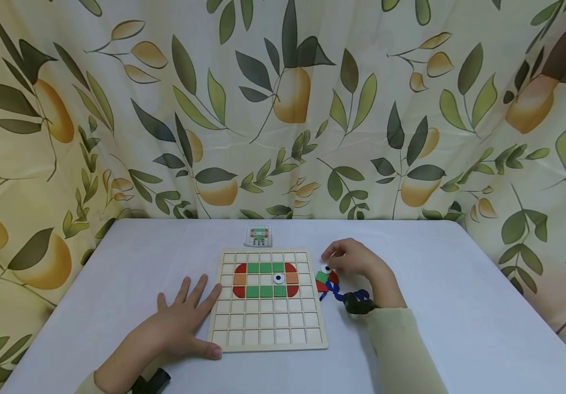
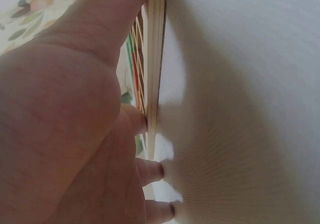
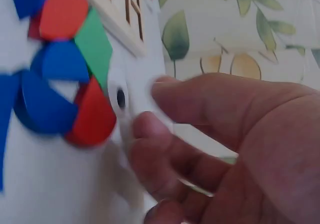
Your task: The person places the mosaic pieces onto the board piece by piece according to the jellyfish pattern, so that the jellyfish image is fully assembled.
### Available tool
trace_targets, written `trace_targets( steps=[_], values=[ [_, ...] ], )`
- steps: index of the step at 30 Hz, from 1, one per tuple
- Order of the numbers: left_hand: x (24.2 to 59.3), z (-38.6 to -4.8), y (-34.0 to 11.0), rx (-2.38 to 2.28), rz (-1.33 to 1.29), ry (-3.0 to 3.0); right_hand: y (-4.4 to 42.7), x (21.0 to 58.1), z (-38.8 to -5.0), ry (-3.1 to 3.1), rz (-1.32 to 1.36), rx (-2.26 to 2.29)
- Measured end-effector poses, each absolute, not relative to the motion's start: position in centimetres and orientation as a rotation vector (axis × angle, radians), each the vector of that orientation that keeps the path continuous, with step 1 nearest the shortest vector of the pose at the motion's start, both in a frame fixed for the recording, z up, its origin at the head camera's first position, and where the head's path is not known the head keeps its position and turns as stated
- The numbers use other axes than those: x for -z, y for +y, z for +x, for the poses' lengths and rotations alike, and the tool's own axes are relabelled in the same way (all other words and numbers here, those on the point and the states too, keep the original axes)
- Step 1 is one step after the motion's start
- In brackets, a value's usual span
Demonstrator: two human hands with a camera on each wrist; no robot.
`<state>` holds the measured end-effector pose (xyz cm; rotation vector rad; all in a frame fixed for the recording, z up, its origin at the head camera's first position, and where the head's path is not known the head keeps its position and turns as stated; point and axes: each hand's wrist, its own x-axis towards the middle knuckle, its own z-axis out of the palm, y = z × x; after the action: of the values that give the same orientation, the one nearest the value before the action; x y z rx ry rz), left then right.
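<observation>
A wooden grid board (image 1: 268, 320) lies on the table, with green, red and orange tiles forming a ring and a round eye tile (image 1: 279, 278) inside it. My left hand (image 1: 176, 328) is spread along the board's left edge, its thumb at the near left corner. In the left wrist view, fingers touch the board's side (image 2: 154, 74). Over the loose pieces right of the board hovers my right hand (image 1: 359, 262), thumb and fingers bent but apart. Closest to its fingertips is a second eye tile (image 3: 119, 95), beside a green tile (image 3: 96, 49) and a red quarter-round piece (image 3: 95, 116).
Several blue pieces (image 1: 332, 287) lie in the pile right of the board. Behind the board sits a small pattern card (image 1: 259, 235). A white cloth covers the table (image 1: 164, 251), and a leaf-printed curtain (image 1: 273, 153) hangs along its far side.
</observation>
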<state>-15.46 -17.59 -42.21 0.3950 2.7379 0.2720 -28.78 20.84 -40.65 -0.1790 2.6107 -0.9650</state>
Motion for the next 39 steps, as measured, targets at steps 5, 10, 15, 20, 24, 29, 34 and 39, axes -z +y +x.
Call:
trace_targets(
  steps=[5,10,15,20,24,29,34,39],
  values=[
    [42.19,-15.4,-17.68,-0.279,0.394,2.741,21.14,40.86,-28.9,2.563,-0.17,0.921],
    [42.38,-15.47,-17.71,-0.273,0.393,2.746,20.88,41.06,-29.02,2.586,-0.184,0.886],
    [42.51,-15.54,-17.7,-0.267,0.393,2.743,20.74,41.25,-29.03,2.604,-0.171,0.861],
    [42.48,-15.56,-17.68,-0.266,0.392,2.738,20.78,41.29,-28.94,2.615,-0.155,0.836],
    [42.42,-15.55,-17.66,-0.27,0.393,2.737,20.77,41.28,-28.85,2.616,-0.157,0.857],
    [42.48,-15.54,-17.64,-0.268,0.387,2.735,20.71,41.24,-28.81,2.606,-0.162,0.895],
    [42.62,-15.58,-17.63,-0.266,0.384,2.74,20.68,41.1,-28.87,2.611,-0.155,0.929],
    [42.65,-15.59,-17.66,-0.268,0.39,2.749,20.34,40.87,-28.97,2.624,-0.173,1.013]
  ],
)
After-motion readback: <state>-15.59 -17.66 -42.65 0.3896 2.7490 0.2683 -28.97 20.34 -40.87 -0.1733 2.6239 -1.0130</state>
